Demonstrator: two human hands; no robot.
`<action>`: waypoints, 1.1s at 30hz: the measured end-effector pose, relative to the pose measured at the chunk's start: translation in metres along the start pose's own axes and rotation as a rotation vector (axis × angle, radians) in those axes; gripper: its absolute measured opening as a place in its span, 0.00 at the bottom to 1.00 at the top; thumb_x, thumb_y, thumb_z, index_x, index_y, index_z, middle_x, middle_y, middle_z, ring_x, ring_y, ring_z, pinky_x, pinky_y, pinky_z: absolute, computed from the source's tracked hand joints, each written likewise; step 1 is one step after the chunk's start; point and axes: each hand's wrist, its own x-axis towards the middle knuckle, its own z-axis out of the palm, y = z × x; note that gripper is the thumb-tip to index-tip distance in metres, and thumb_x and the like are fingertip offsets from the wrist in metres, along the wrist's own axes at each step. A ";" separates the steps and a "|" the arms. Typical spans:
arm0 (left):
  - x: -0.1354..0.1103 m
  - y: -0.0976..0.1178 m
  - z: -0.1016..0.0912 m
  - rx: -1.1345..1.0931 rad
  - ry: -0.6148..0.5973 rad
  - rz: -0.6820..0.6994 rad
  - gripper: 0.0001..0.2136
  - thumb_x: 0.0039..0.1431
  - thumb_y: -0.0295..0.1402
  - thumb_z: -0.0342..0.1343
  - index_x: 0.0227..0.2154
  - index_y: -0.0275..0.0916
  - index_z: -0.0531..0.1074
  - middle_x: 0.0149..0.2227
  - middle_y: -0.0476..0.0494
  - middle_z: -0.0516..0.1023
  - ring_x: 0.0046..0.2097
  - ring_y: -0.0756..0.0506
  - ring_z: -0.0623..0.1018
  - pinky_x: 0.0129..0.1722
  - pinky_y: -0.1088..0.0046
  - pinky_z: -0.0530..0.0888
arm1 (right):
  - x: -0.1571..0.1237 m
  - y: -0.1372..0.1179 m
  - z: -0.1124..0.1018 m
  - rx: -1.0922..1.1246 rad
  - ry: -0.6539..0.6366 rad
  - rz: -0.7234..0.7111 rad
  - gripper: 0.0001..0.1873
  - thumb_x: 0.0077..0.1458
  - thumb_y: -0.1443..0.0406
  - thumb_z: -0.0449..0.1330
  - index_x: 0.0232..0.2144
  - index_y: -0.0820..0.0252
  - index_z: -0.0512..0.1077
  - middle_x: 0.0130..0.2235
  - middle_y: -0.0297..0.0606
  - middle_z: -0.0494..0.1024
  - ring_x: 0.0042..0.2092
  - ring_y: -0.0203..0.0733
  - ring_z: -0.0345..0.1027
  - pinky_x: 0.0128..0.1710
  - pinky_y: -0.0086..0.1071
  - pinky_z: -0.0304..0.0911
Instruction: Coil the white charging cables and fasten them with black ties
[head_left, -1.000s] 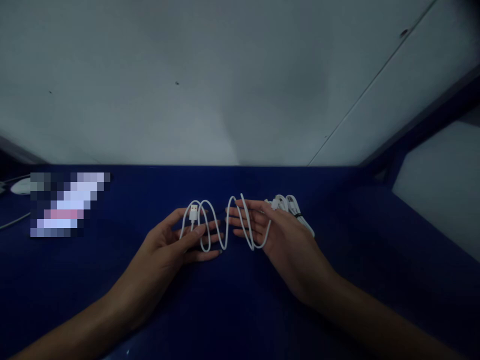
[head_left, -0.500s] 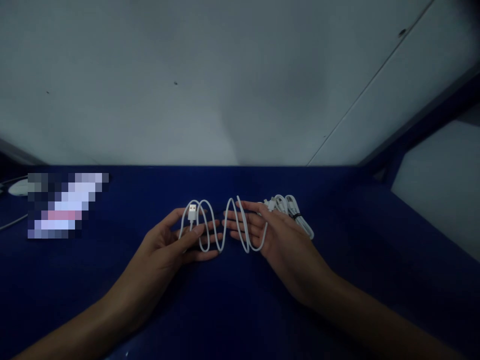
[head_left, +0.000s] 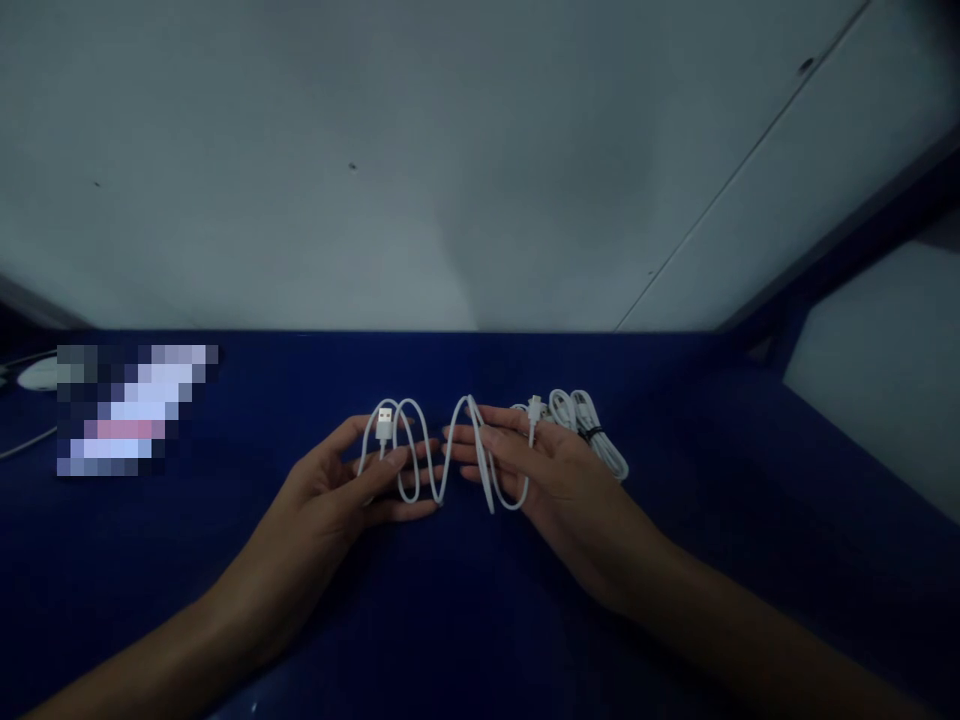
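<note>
A white USB cable [head_left: 451, 440] hangs in loose loops between my two hands, above a blue surface. My left hand [head_left: 337, 490] grips its left loops, thumb pressed on the cable just below the USB plug [head_left: 385, 425], which points up. On the other side my right hand [head_left: 555, 475] holds the right loops, the thumb lying over the cable and the fingers stretched behind it. The small connector [head_left: 535, 407] at the cable's other end stands up beside the right hand's knuckles.
Behind my right hand lie several coiled white cables [head_left: 596, 435], one bound with a dark tie. A blurred-out bright object [head_left: 139, 415] lies at left, with a white rounded thing [head_left: 37, 374] and a cord beside it. A pale wall [head_left: 375, 230] rises behind the blue tabletop [head_left: 420, 620].
My right thumb has come down and left onto the cable's right loops, drawing them closer together. The small connector now shows more plainly. My left hand stays in place.
</note>
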 end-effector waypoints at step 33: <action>0.003 -0.003 -0.005 -0.009 -0.087 -0.034 0.14 0.71 0.33 0.67 0.56 0.45 0.79 0.55 0.39 0.86 0.59 0.33 0.85 0.56 0.56 0.86 | 0.001 0.003 0.004 -0.187 -0.020 -0.096 0.21 0.62 0.58 0.74 0.54 0.56 0.77 0.49 0.40 0.86 0.50 0.48 0.83 0.54 0.44 0.77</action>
